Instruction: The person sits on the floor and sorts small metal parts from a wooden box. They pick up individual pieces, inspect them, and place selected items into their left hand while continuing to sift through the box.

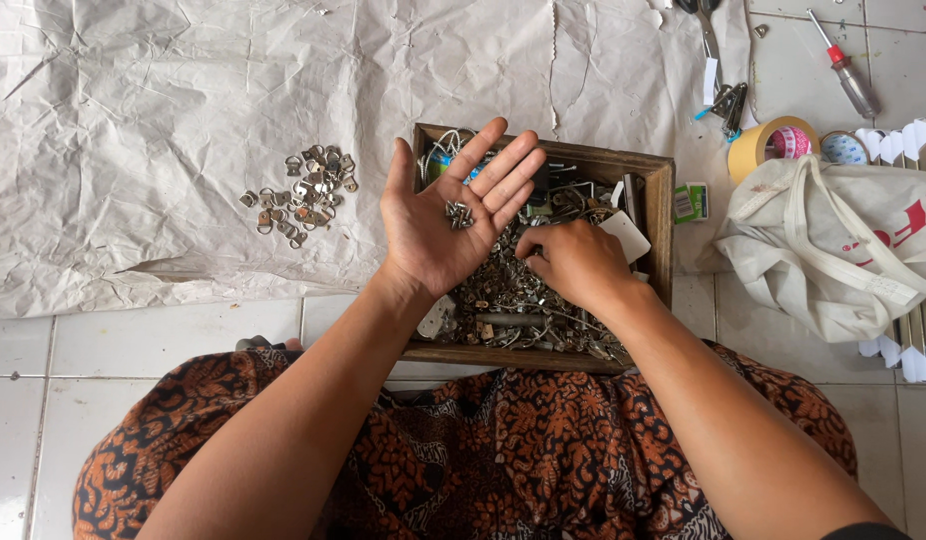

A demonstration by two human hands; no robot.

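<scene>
I am looking down at a floor of pale square tiles (173,340), most of it lying under a crumpled sheet of white paper (133,130), with my patterned brown cloth (503,450) covering my lap at the bottom. On the paper at the left a loose pile of small metal ring hangers (303,195) is lying, too tangled for me to count. My left hand (438,225) is hovering palm up over the wooden box (663,215), grip spread wide and flat, fingers pointing up and to the right, cradling a little cluster of small screws (459,213); I am making out perhaps three or four, but their direction is too small to tell. The box is sitting with its long axis running left to right, filled with mixed metal hardware (503,290). My right hand (573,262) is reaching down into that heap, fingers curled narrow at the pieces; I cannot tell whether it is pinching anything. Further right, one roll of tan tape (758,145), one red-handled screwdriver (843,65) and one white cloth bag (833,250) are lying.
</scene>
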